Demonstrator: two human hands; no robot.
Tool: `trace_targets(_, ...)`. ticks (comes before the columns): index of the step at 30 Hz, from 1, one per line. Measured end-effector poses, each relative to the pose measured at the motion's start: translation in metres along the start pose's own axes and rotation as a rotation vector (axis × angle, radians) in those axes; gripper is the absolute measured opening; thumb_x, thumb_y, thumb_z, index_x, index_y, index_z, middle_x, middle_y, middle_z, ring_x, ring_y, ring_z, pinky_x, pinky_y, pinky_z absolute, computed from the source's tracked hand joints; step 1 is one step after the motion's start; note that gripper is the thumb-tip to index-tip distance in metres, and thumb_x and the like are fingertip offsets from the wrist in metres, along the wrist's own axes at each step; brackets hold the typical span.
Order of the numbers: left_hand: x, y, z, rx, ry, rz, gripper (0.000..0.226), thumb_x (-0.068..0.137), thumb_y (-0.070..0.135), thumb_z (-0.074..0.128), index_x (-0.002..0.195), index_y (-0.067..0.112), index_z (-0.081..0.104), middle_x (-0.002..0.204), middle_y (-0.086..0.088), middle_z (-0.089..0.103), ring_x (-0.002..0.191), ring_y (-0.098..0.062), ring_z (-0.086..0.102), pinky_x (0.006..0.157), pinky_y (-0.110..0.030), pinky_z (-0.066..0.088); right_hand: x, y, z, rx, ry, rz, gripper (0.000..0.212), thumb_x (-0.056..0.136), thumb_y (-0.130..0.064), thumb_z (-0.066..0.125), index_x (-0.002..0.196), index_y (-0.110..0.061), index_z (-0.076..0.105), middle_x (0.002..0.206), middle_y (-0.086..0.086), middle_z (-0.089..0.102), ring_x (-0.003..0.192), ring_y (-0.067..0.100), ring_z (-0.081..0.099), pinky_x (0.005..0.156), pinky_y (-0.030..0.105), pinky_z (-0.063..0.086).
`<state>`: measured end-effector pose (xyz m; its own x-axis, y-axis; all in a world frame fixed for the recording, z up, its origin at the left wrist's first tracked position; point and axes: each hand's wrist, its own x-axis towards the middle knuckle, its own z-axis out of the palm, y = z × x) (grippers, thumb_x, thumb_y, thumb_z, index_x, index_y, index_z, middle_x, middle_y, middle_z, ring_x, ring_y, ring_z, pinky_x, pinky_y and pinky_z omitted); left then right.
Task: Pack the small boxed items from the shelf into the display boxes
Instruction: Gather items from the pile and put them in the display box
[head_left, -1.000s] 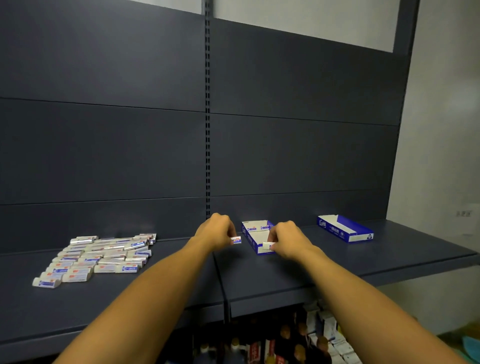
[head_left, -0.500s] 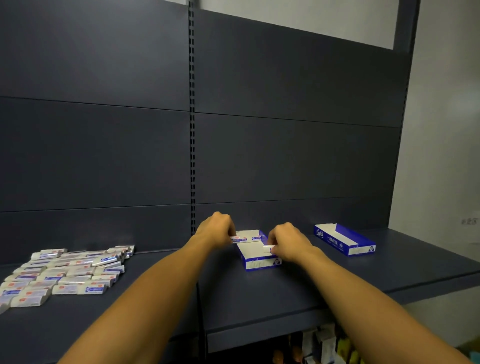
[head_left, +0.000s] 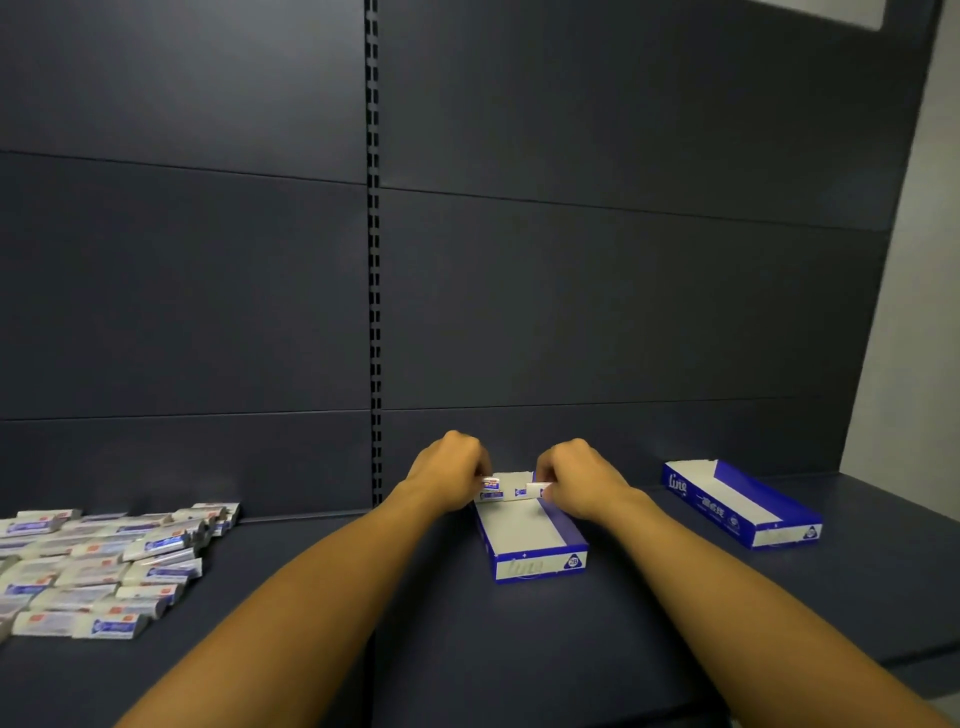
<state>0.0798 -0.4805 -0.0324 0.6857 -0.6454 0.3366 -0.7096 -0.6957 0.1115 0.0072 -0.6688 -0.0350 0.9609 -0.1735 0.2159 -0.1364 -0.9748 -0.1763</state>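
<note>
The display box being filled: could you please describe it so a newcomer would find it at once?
On the dark shelf, right of the slotted upright, lie two blue-and-white display boxes. It is the nearer one, between both hands; the other box lies untouched farther right.

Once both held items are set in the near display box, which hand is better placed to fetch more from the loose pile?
Left, probably. The loose pile lies on the shelf to the left of the left hand; the right hand would have to cross over the near display box and the left arm.
</note>
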Motion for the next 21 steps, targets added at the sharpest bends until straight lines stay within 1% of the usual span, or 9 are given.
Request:
trace_targets(4, 0.013, -0.005, 0.011, -0.06, 0.028, -0.024, 0.018, 0.093, 0.011, 0.064, 0.105, 0.014, 0.077, 0.108, -0.003, 0.073, 0.093, -0.02, 0.068, 0.079, -0.037, 0.06, 0.021, 0.012, 0.013, 0.113, 0.048, -0.044, 0.017, 0.089, -0.015, 0.073, 0.103, -0.023, 0.071, 0.101, -0.004, 0.068, 0.088, 0.014, 0.065, 0.08, 0.034, 0.06)
trace_targets(6, 0.018, -0.006, 0.015, -0.09, 0.039, -0.043, 0.016, 0.092, 0.013, 0.067, 0.104, 0.015, 0.078, 0.107, -0.002, 0.073, 0.092, -0.018, 0.067, 0.079, -0.037, 0.06, 0.03, 0.018, 0.02, 0.189, 0.062, -0.057, 0.013, 0.087, -0.015, 0.076, 0.094, -0.025, 0.071, 0.094, -0.006, 0.069, 0.083, 0.013, 0.065, 0.077, 0.035, 0.061)
trace_targets(8, 0.022, -0.006, 0.021, -0.097, 0.039, -0.062, 0.016, 0.091, 0.013, 0.068, 0.103, 0.015, 0.078, 0.105, -0.001, 0.073, 0.092, -0.018, 0.067, 0.08, -0.038, 0.06, 0.037, 0.022, 0.027, 0.268, 0.057, -0.067, 0.015, 0.085, -0.015, 0.078, 0.087, -0.028, 0.071, 0.088, -0.008, 0.069, 0.08, 0.012, 0.066, 0.075, 0.032, 0.061)
trace_targets(11, 0.029, -0.005, 0.029, -0.105, 0.065, -0.107, 0.016, 0.09, 0.013, 0.069, 0.1, 0.019, 0.079, 0.104, 0.001, 0.071, 0.09, -0.018, 0.066, 0.079, -0.039, 0.059, 0.046, 0.03, 0.039, 0.353, 0.056, -0.071, 0.015, 0.084, -0.015, 0.08, 0.086, -0.027, 0.072, 0.084, -0.008, 0.069, 0.078, 0.012, 0.067, 0.072, 0.026, 0.058)
trace_targets(13, 0.032, -0.005, 0.036, -0.105, 0.072, -0.135, 0.017, 0.089, 0.012, 0.069, 0.099, 0.021, 0.079, 0.103, 0.004, 0.071, 0.088, -0.016, 0.066, 0.078, -0.038, 0.06, 0.052, 0.034, 0.045, 0.392, 0.082, -0.087, 0.015, 0.084, -0.011, 0.079, 0.085, -0.025, 0.074, 0.082, -0.006, 0.069, 0.076, 0.012, 0.067, 0.07, 0.025, 0.057)
trace_targets(16, 0.036, -0.005, 0.045, -0.094, 0.064, -0.156, 0.02, 0.087, 0.01, 0.068, 0.099, 0.022, 0.079, 0.102, 0.005, 0.071, 0.086, -0.015, 0.065, 0.076, -0.037, 0.06, 0.06, 0.036, 0.051, 0.413, 0.107, -0.13, 0.018, 0.084, -0.004, 0.075, 0.085, -0.021, 0.076, 0.08, -0.005, 0.069, 0.072, 0.013, 0.067, 0.07, 0.027, 0.059)
trace_targets(19, 0.037, -0.003, 0.056, -0.085, 0.063, -0.16, 0.019, 0.088, 0.011, 0.069, 0.102, 0.019, 0.079, 0.103, 0.002, 0.071, 0.086, -0.016, 0.064, 0.077, -0.035, 0.059, 0.065, 0.037, 0.055, 0.41, 0.101, -0.143, 0.018, 0.085, -0.004, 0.073, 0.086, -0.021, 0.075, 0.082, -0.006, 0.068, 0.073, 0.013, 0.066, 0.071, 0.031, 0.06)
trace_targets(21, 0.037, -0.003, 0.062, -0.063, 0.056, -0.152, 0.019, 0.089, 0.014, 0.069, 0.104, 0.02, 0.079, 0.104, 0.003, 0.069, 0.087, -0.015, 0.063, 0.078, -0.034, 0.059, 0.065, 0.038, 0.06, 0.408, 0.107, -0.159, 0.018, 0.085, -0.003, 0.071, 0.086, -0.022, 0.075, 0.085, -0.006, 0.067, 0.074, 0.012, 0.064, 0.071, 0.03, 0.059)
